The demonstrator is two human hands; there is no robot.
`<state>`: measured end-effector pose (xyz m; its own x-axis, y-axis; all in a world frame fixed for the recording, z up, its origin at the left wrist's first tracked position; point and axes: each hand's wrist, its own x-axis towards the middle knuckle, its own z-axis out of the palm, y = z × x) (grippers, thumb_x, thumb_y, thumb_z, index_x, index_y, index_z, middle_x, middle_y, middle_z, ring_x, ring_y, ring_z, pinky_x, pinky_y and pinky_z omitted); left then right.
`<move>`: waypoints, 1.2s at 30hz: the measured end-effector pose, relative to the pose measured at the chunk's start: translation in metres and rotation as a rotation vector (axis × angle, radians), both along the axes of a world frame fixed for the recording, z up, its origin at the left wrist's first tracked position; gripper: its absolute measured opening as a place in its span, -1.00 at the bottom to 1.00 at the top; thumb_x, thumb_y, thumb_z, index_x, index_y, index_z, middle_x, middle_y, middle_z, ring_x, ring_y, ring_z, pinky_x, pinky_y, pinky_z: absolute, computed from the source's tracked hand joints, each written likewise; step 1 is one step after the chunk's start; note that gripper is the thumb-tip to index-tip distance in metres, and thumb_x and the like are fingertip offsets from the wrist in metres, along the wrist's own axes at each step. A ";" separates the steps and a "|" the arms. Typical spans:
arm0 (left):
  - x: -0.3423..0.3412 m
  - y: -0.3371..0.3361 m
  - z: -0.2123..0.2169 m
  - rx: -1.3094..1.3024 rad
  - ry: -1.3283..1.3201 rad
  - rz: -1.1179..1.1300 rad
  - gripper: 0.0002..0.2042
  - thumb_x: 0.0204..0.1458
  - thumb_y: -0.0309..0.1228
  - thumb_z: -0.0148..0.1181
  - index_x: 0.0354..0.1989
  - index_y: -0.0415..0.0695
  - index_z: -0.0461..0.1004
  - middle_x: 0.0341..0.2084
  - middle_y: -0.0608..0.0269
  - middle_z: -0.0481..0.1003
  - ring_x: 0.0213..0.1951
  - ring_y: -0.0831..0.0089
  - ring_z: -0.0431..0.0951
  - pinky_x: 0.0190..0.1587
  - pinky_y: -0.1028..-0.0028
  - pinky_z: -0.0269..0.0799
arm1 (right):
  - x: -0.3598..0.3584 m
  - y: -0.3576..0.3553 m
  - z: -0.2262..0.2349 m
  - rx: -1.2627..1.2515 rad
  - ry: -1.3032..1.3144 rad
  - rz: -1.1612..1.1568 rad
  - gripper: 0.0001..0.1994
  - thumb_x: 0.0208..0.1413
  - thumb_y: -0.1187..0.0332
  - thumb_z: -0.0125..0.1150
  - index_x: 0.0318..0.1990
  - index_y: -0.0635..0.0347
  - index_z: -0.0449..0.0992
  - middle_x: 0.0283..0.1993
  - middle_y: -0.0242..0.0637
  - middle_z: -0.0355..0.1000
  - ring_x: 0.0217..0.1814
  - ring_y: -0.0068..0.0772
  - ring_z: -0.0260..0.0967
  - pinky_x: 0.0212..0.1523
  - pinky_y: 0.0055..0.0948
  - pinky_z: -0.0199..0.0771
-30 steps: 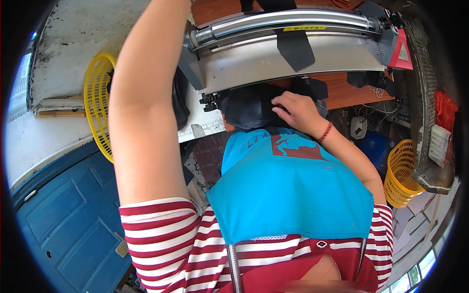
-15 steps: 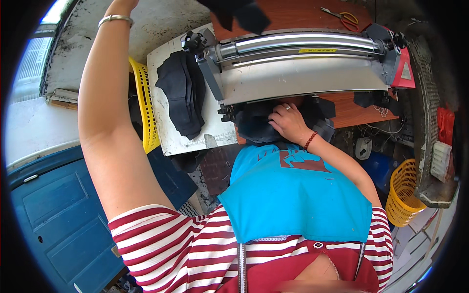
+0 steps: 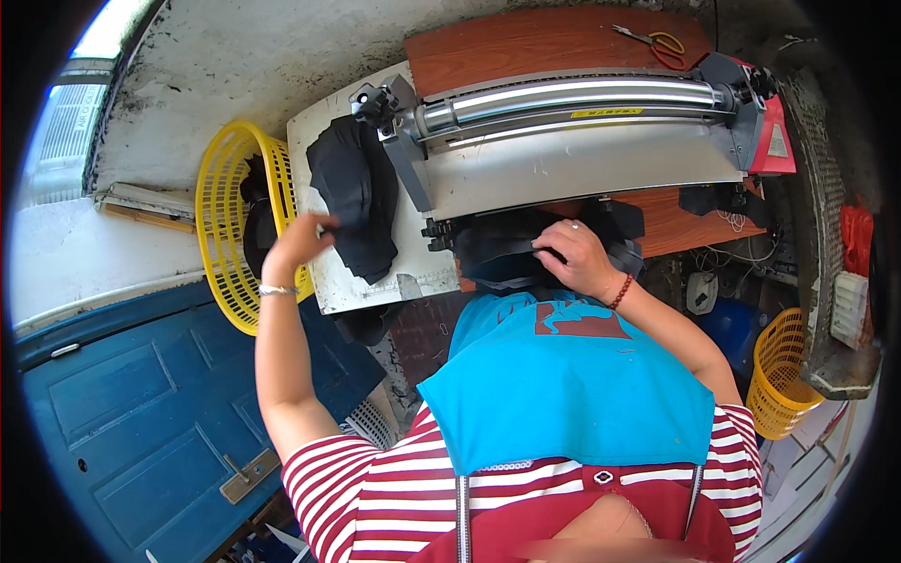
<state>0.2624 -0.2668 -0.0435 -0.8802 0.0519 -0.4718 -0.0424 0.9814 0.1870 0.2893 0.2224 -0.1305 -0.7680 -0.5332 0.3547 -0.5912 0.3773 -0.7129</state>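
Observation:
My left hand (image 3: pixel 302 242) is beside the stack of black cut pieces (image 3: pixel 352 202) on the white board (image 3: pixel 427 272). Its fingertips are slightly apart at the stack's left edge and hold nothing that I can see. My right hand (image 3: pixel 577 261) rests on a second pile of black pieces (image 3: pixel 497 251), under the front edge of the roller machine (image 3: pixel 582 155). Its thumb and fingers pinch the edge of a black piece there. The far part of this pile is hidden under the machine's metal plate.
A yellow plastic basket (image 3: pixel 208 211) with black pieces in it stands left of the board. Red-handled scissors (image 3: pixel 657 42) lie on the brown tabletop (image 3: pixel 526 38) behind the machine. Another yellow basket (image 3: pixel 774 413) is at the right, near loose cables and a dark ledge (image 3: pixel 835 371).
My left arm has come back from the far edge to the left stack. The black piece that hung at the top is gone from there. My right hand has shifted slightly right and nearer.

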 end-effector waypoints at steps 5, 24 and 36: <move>0.017 0.053 0.026 0.197 -0.252 0.077 -0.68 0.05 -0.37 0.32 -0.03 -0.24 0.65 -0.14 0.02 0.67 -0.11 0.22 0.68 0.04 0.36 0.55 | 0.003 0.025 0.041 -0.225 -0.363 -0.099 -0.82 0.17 0.50 0.33 -0.08 0.26 0.59 -0.18 -0.23 0.62 -0.14 -0.39 0.60 -0.04 -0.47 0.54; -0.244 0.301 -0.020 0.358 -0.013 -0.181 -0.43 0.08 0.04 0.14 -0.29 -0.39 0.66 -0.29 -0.24 0.63 -0.24 0.01 0.65 -0.02 0.22 0.54 | -0.097 0.045 0.065 0.136 -0.182 -0.468 -0.84 0.17 0.44 0.27 -0.10 0.21 0.56 -0.27 -0.17 0.57 -0.30 -0.08 0.53 -0.26 -0.27 0.53; -0.270 0.289 0.093 0.649 0.320 0.151 -0.74 0.09 -0.42 0.24 -0.07 -0.25 0.55 -0.45 0.17 0.51 -0.43 0.35 0.52 -0.54 0.33 0.49 | 0.003 -0.008 -0.026 0.497 0.120 -0.085 -0.77 0.06 0.31 0.40 -0.14 0.13 0.59 -0.10 -0.29 0.50 -0.05 -0.16 0.47 0.00 -0.20 0.46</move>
<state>-0.0071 0.0223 0.0490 -0.9892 0.1006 -0.1063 -0.0143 0.6566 0.7541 0.2924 0.2143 -0.1568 -0.7854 -0.5973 0.1627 -0.6104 0.7032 -0.3646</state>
